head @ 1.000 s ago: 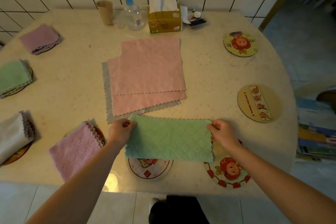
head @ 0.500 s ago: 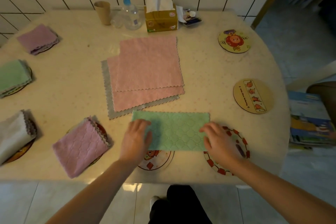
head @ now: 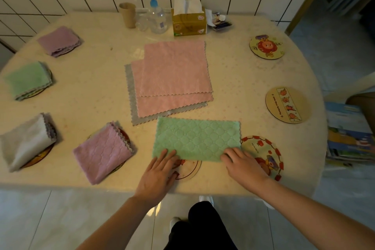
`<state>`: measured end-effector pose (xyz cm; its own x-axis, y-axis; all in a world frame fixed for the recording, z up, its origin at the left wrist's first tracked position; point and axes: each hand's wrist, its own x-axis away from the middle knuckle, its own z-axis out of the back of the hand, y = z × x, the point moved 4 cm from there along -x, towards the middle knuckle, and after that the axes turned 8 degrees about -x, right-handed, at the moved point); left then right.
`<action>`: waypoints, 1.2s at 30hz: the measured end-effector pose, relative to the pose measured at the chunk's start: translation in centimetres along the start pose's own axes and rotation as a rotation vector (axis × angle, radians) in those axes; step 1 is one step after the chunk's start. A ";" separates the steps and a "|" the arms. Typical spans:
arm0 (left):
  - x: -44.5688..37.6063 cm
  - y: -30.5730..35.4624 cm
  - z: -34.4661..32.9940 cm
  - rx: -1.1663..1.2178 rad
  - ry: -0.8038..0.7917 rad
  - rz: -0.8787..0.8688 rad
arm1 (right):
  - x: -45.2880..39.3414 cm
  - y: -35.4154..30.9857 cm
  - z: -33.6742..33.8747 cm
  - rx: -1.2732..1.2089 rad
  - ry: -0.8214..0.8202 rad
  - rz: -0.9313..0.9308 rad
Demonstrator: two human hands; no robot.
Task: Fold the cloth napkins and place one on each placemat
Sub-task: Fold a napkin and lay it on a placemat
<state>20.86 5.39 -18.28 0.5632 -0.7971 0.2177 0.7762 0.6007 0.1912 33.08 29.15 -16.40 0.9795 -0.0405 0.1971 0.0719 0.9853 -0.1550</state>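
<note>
With four mats at frame left already carrying folded napkins, now flattening half-folded green napkin (head: 197, 139) at lower centre, left hand (head: 157, 176) and right hand (head: 244, 165) both open-palmed on its near edge; four mats, three-cloth stack (head: 172, 79) left.

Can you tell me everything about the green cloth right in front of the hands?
The green cloth is a soft, fluffy-looking napkin with a quilted diamond pattern and wavy edges. It lies flat on the table as a long rectangle, apparently folded in half. Its far edge sits just below the stack of pink cloths. Its near edge overlaps two round placemats. The left hand and right hand rest flat, fingers on its near corners.
</note>
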 end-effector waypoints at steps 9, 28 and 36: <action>-0.2 -0.8 1.5 0.051 -0.037 0.097 | -1.3 -1.1 1.1 0.115 -0.066 -0.080; -2.0 13.1 0.1 -0.121 0.115 0.068 | 5.3 -2.5 3.3 -0.118 0.070 0.347; -0.4 14.7 -1.4 -0.111 0.112 0.063 | 3.9 1.1 4.8 -0.204 0.076 0.567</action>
<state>32.49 14.45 -16.89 0.6348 -0.7637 0.1171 0.7616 0.6441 0.0721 36.07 30.88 -11.20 0.8860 0.4621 -0.0393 -0.4378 0.8055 -0.3993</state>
